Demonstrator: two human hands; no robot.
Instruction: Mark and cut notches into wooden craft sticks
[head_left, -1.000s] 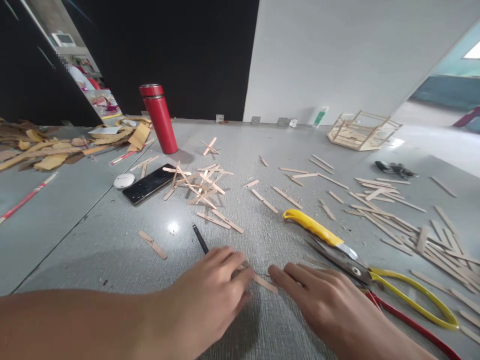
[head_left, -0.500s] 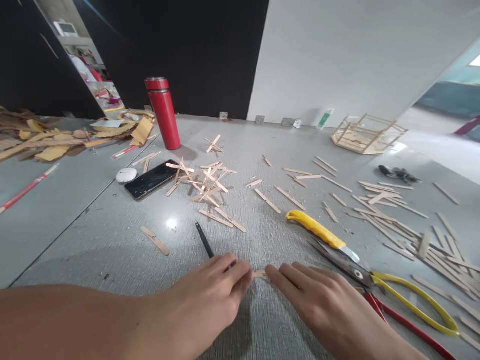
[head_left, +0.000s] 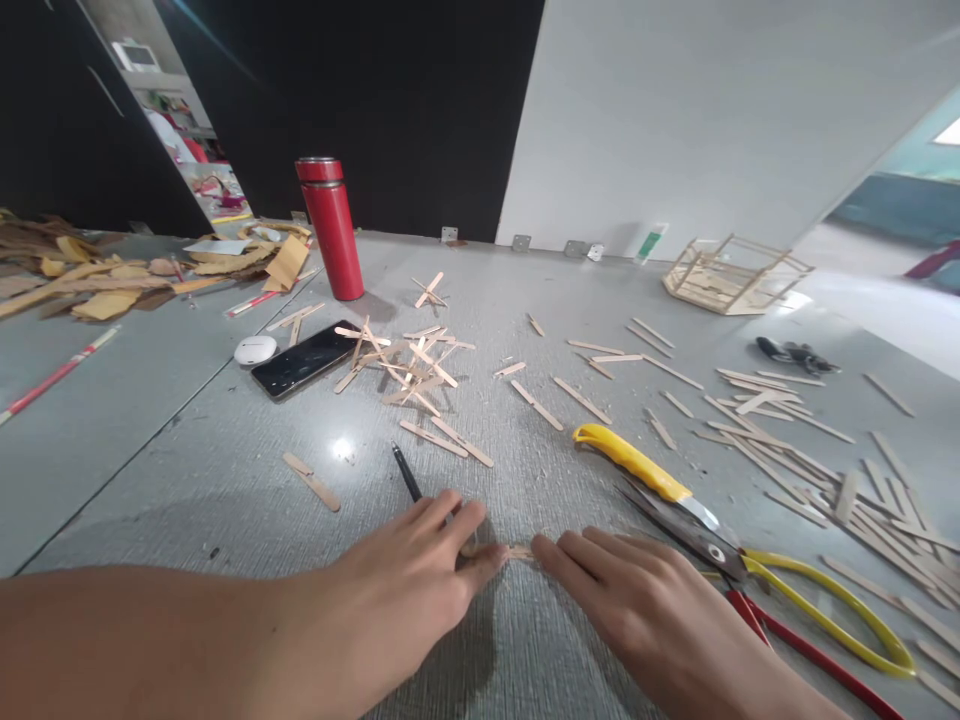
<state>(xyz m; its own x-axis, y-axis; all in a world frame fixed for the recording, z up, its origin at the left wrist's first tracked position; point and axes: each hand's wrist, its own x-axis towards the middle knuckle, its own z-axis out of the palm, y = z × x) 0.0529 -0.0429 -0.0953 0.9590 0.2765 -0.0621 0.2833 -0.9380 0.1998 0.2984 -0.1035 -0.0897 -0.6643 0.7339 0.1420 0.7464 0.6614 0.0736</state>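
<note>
My left hand (head_left: 420, 585) and my right hand (head_left: 637, 605) lie low on the grey surface, fingertips almost meeting. Between them a short piece of flat wooden stick (head_left: 519, 551) shows, with each hand's fingertips pressed on one end; the rest of it is hidden under the fingers. A black pen (head_left: 407, 473) lies just beyond my left fingers. A yellow-handled knife (head_left: 630, 462) and shears with yellow and red handles (head_left: 817, 600) lie close to my right hand.
A loose pile of sticks (head_left: 397, 365) lies ahead, with more sticks (head_left: 787, 440) scattered right. A phone (head_left: 304, 359), white case (head_left: 255, 349) and red flask (head_left: 330, 228) stand to the left. A stick frame (head_left: 731, 272) sits far right, cardboard scraps (head_left: 112, 275) far left.
My two hands have drawn closer together over the stick, so less of it shows than a second ago. The view has shifted slightly.
</note>
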